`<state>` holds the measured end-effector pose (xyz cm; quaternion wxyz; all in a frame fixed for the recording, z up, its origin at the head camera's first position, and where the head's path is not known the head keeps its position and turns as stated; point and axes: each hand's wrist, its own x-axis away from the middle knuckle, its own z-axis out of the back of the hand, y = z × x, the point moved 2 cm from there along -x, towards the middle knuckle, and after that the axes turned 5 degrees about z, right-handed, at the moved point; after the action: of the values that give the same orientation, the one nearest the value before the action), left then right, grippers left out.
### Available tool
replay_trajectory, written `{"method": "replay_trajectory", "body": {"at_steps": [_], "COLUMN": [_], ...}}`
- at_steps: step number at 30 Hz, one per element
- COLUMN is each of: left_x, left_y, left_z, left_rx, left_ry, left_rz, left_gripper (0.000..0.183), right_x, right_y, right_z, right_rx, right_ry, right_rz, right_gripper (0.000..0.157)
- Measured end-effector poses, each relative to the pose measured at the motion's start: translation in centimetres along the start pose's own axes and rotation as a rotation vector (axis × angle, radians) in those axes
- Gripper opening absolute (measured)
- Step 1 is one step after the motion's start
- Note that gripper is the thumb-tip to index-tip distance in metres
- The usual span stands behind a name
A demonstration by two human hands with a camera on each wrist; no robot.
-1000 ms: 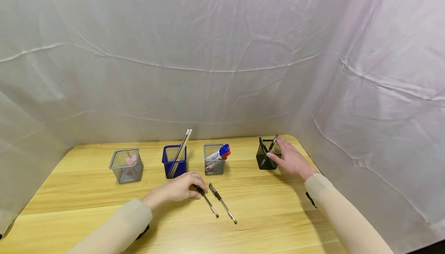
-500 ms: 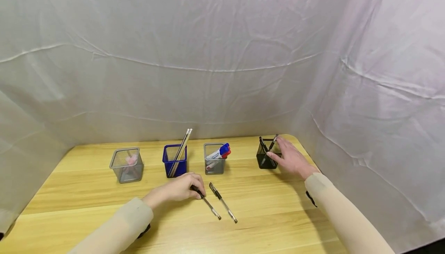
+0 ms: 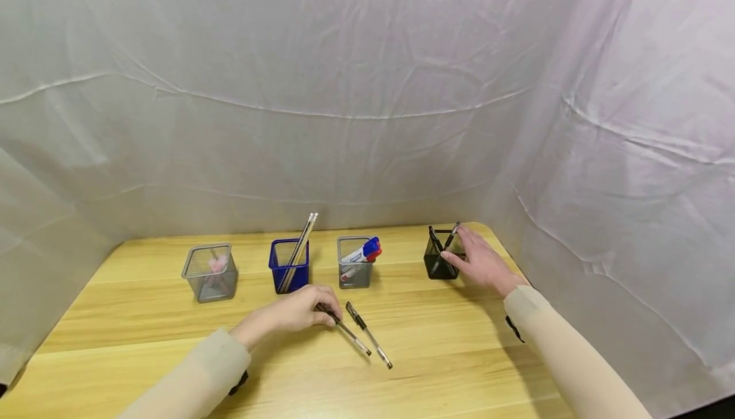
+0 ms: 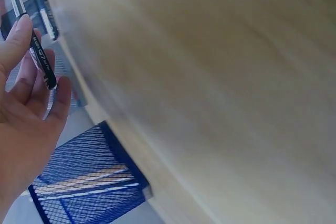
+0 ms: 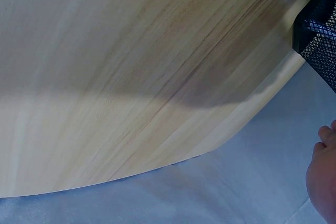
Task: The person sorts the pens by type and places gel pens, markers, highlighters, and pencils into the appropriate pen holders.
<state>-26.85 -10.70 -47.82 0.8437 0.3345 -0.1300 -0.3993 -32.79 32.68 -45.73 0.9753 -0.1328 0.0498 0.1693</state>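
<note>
In the head view my left hand (image 3: 304, 308) pinches a black-gripped clear gel pen (image 3: 351, 337) between thumb and fingers, low over the table. The left wrist view shows this pen (image 4: 42, 59) with lettering on its dark grip. A second gel pen (image 3: 369, 335) lies on the table just right of it. At the right, my right hand (image 3: 485, 261) is beside a black mesh pen holder (image 3: 441, 269) with black pens in it. Its thumb is in front and its fingers extend along the right side. The right wrist view catches only part of that hand (image 5: 323, 177).
Left to right stand a silver mesh holder (image 3: 215, 286) with something pink, a blue mesh holder (image 3: 280, 277) with pencils, and a silver mesh holder (image 3: 356, 277) with blue and red markers. A pale cloth (image 3: 344, 87) hangs behind the wooden table (image 3: 459, 342).
The pen in my left hand has swung its far end to the right and slightly up, closer to the other pen. My right hand has stayed at the black holder.
</note>
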Motion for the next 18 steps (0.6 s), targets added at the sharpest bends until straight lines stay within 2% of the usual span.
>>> {"method": "replay_trajectory", "body": {"at_steps": [10,18], "left_x": [-0.4,-1.0], "left_y": [2.3,5.5], "left_z": [1.0,2.3], "left_rx": [0.072,0.095], "left_ry": [0.072,0.146], "left_rz": [-0.056,-0.109], "left_gripper": [0.012,0.016], "right_x": [0.1,-0.1], "right_y": [0.1,0.2], "right_z": [-0.1,-0.2], "right_rx": [0.003,0.006], "right_ry": [-0.002,0.001], "right_rz": [0.001,0.006], "right_gripper": [0.098,0.097]}}
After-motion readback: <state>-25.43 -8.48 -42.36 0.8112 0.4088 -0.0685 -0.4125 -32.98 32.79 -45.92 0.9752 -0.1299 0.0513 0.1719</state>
